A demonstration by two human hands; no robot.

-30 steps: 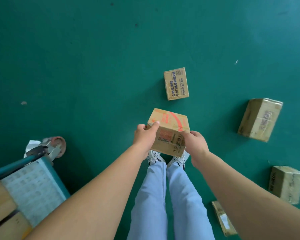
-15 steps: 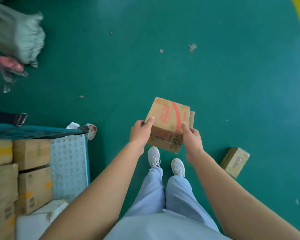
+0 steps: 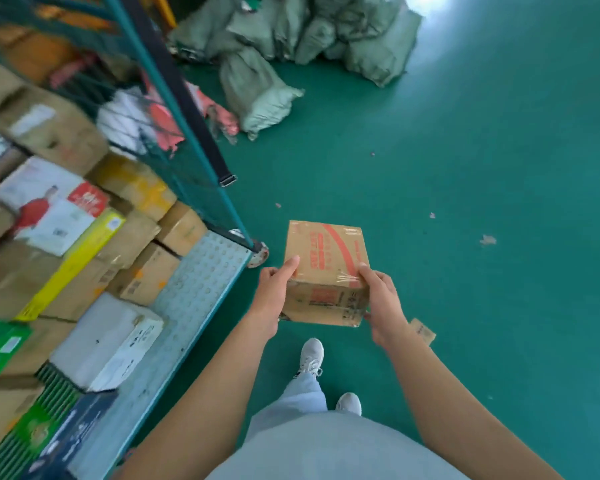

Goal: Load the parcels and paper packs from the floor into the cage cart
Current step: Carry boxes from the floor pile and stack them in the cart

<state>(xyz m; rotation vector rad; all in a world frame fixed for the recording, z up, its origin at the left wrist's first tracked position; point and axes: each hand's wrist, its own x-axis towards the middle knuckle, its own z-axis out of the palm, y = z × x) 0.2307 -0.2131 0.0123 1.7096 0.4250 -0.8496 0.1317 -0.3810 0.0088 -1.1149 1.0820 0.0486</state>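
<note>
Both hands grip cardboard parcel [image 3: 327, 268] between them: left hand [image 3: 273, 295], right hand [image 3: 381, 306]; cage cart [image 3: 201, 271] just left.

I've got the taped cardboard parcel [image 3: 326, 271] gripped between my left hand [image 3: 272, 296] and right hand [image 3: 383, 303], above the green floor [image 3: 465, 202]. The cage cart [image 3: 194, 299], stacked with boxes, stands just left of my left hand.
</note>
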